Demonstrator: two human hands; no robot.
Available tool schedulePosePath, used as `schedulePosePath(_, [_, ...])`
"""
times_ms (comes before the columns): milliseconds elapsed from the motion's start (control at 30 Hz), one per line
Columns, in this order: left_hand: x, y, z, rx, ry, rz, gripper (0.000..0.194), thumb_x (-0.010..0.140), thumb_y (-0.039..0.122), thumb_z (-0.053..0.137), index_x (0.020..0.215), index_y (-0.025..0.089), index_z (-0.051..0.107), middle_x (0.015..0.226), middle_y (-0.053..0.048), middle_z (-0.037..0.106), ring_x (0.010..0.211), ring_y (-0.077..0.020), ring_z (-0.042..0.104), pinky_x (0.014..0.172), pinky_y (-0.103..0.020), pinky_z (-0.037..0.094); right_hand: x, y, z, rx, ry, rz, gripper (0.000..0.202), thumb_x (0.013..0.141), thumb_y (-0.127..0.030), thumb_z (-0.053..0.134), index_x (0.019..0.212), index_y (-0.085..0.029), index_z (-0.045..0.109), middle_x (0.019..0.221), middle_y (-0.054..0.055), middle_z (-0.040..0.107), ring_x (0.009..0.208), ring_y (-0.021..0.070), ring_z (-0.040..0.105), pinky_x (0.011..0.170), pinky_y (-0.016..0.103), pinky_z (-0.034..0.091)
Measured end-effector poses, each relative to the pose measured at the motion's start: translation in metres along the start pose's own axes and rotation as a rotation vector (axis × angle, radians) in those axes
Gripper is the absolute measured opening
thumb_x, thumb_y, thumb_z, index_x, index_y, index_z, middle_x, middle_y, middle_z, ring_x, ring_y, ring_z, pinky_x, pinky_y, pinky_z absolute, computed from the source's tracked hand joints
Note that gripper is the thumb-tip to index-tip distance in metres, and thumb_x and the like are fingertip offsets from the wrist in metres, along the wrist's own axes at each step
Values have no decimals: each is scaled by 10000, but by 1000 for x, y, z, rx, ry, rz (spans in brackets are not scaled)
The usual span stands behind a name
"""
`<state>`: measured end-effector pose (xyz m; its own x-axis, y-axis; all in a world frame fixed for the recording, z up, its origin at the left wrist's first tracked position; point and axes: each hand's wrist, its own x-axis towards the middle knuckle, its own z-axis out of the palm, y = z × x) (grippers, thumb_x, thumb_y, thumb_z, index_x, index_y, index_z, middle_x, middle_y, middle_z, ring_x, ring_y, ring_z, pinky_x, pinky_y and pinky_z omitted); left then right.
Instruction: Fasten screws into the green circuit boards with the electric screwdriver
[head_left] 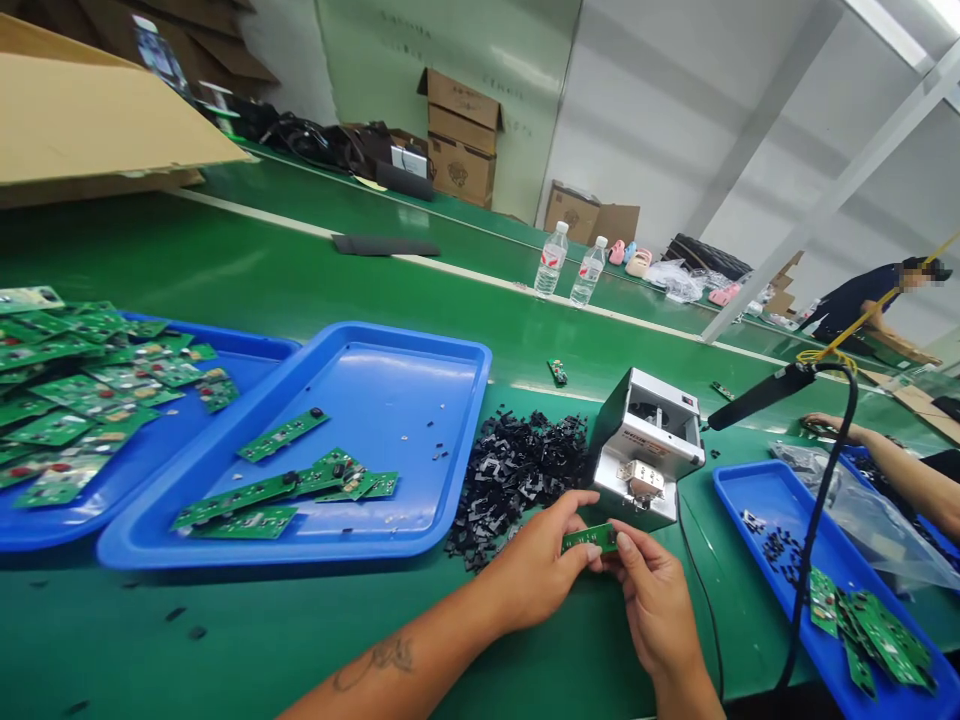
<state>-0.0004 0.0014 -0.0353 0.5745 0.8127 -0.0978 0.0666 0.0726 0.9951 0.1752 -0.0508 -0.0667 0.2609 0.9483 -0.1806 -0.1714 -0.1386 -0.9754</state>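
Between my two hands is a small green circuit board [583,541]. My left hand [541,560] pinches its left part with thumb and fingers. At the board's right end, my right hand [654,590] closes on it with thumb and fingertips; a small dark part shows there. Just beyond my hands stands a silver bench machine [637,445] with a metal block on its front. A heap of small black parts [517,470] lies to the machine's left. Several boards [330,475] rest in the blue tray [300,555] on the left.
Another blue tray [289,348] at far left is piled with boards. At right, a blue tray [750,474] holds boards and black pieces. A black tool with its cable [761,395] hangs over that side. Two water bottles [551,262] stand behind. A co-worker's arm [892,465] reaches in at right.
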Motion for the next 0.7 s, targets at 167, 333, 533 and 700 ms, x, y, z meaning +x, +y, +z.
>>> schedulePosePath(167, [2, 0, -2, 28, -20, -21, 518, 867, 228, 583, 1384, 214, 544, 876, -12, 696, 836, -203, 649, 756, -307, 461, -2, -4, 1, 79, -59, 42, 372, 792, -489, 814, 1004, -184, 795, 908, 80, 792, 773, 203, 706, 807, 378, 575])
schedulePosePath(333, [2, -1, -6, 61, -27, -2, 529, 857, 213, 606, 1383, 208, 550, 913, -26, 691, 859, -211, 665, 795, -324, 473, -3, -3, 3, 158, -14, 67, 394, 770, -476, 840, 1030, -185, 785, 914, 74, 790, 774, 194, 702, 782, 357, 573])
schedulePosePath(533, [2, -1, -7, 40, -52, 6, 524, 883, 198, 583, 1402, 212, 514, 900, -23, 704, 895, -214, 677, 826, -329, 477, -2, -2, 6, 165, -18, 64, 393, 758, -463, 854, 1023, -180, 789, 908, 68, 789, 750, 185, 695, 754, 347, 575])
schedulePosePath(700, [1, 1, -6, 80, -43, -4, 503, 883, 201, 587, 1382, 207, 527, 897, -24, 722, 893, -215, 674, 828, -330, 471, -2, 1, 7, 156, -15, 42, 383, 772, -467, 840, 1026, -185, 788, 909, 67, 791, 756, 187, 698, 754, 347, 577])
